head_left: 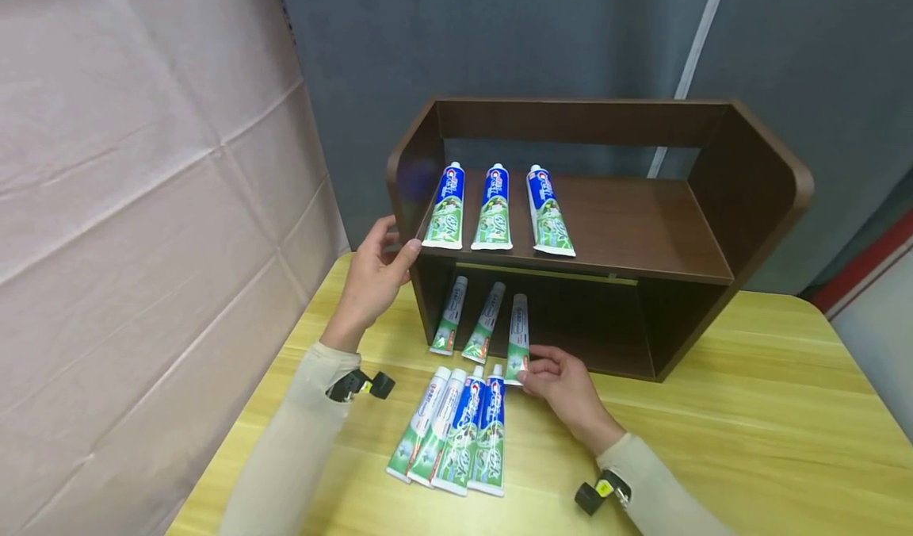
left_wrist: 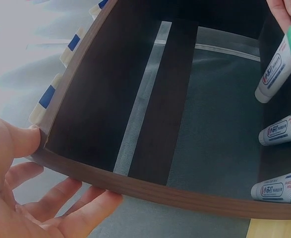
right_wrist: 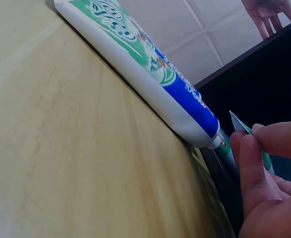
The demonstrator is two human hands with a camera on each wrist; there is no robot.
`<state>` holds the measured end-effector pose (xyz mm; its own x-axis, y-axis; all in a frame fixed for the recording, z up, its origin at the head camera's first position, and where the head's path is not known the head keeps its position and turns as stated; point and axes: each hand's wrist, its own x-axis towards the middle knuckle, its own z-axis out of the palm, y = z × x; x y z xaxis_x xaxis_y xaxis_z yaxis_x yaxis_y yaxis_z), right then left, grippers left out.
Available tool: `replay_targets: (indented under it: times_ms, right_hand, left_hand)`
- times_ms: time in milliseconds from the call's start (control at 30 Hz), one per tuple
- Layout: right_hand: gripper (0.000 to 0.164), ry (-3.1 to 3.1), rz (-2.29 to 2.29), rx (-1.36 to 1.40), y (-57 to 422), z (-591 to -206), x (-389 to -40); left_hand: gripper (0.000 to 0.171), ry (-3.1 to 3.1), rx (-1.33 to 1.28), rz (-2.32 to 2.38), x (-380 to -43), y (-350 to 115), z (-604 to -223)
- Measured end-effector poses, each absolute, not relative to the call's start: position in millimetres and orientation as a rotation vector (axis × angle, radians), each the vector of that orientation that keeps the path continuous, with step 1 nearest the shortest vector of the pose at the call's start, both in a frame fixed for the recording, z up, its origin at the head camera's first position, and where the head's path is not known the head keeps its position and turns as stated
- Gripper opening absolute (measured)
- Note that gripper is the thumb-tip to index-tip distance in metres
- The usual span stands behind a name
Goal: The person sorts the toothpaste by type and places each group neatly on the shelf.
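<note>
My right hand (head_left: 567,389) pinches the flat end of a white-and-green toothpaste tube (head_left: 519,334) between thumb and fingers, at the front of the lower level of a dark brown shelf (head_left: 628,219). The tube's cap points inward. Two similar tubes, a middle one (head_left: 485,322) and a left one (head_left: 449,314), lie beside it on that level. At the shelf's left side, my left hand (head_left: 371,278) grips the panel edge, thumb in front and fingers on the outside (left_wrist: 71,198). Three blue-and-green toothpaste tubes (head_left: 494,211) lie apart on the upper level, caps toward the back.
On the yellow wood-grain table (head_left: 785,409), several toothpaste tubes (head_left: 456,433) lie side by side before the shelf, two white-and-green and two blue-and-green. A pale cloth wall (head_left: 143,203) stands at left and a dark grey curtain (head_left: 535,28) behind.
</note>
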<state>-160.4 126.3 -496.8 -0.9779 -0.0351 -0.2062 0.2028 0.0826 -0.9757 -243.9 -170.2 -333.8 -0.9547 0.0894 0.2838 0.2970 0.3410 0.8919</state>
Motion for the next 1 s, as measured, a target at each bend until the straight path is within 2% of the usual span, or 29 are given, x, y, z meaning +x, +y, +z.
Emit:
replay_targets:
  times_ms: [433,1000]
  right_hand:
    - [0.062,2.206,-2.053,0.134,128.9,-505.9,-180.2]
    - [0.052,2.379,-2.007,0.219,130.0,-516.9,-186.8]
  left_hand:
    - [0.046,-2.418,-0.353,-1.664,-243.6,-169.4,-334.6]
    - [0.047,-2.413,-0.367,-1.654,-243.9,-170.1,-335.3]
